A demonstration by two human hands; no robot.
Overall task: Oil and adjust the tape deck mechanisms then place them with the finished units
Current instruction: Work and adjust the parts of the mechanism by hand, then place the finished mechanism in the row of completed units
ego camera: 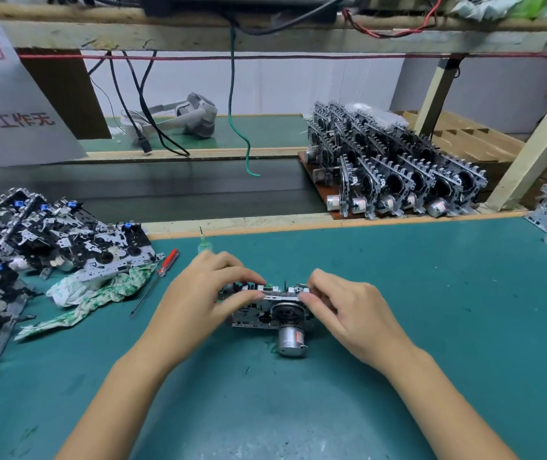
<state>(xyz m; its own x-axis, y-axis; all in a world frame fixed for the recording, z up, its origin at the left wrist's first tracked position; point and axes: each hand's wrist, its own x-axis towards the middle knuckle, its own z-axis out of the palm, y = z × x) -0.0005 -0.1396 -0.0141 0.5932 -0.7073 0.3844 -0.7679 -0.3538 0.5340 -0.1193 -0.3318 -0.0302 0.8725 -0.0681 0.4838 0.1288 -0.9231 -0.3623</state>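
Now gripping tape deck mechanism (267,313) upright on mat, left hand (205,293) and right hand (348,307) pinching top edge; motor (290,340) apparently facing me.

Counter (431,293): teal mat, tan wood edge. Screwdriver (168,262): red handle. Oil bottle (203,244): pale green. Rag (99,293): white, green print. Mechanism (270,310): silver-grey plate, black flywheel, silver motor. Unfinished pile (33,234): black and silver, blue tabs.
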